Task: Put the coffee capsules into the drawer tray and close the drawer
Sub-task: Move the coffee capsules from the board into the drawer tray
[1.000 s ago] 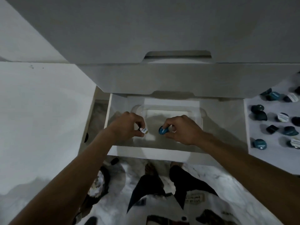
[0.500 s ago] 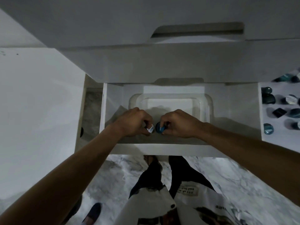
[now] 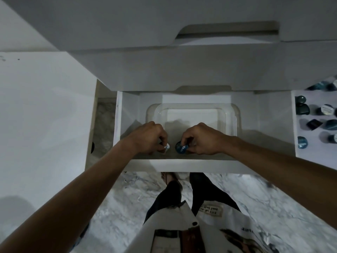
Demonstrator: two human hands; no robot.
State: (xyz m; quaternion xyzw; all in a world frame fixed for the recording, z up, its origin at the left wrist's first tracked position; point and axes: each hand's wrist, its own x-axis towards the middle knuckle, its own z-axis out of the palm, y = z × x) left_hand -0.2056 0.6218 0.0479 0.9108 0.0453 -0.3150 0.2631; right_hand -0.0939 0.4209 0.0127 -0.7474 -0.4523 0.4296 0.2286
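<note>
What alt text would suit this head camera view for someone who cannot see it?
Seen from above, a person's left hand and right hand each hold a coffee capsule over a clear tray in an open white drawer. More capsules lie on the counter at right.

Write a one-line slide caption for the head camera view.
Left hand and right hand each lower a coffee capsule into the clear tray of an open drawer.

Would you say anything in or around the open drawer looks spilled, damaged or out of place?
Nothing stands out. The clear tray sits square in the drawer, and the loose capsules on the counter at right are simply waiting.
</note>
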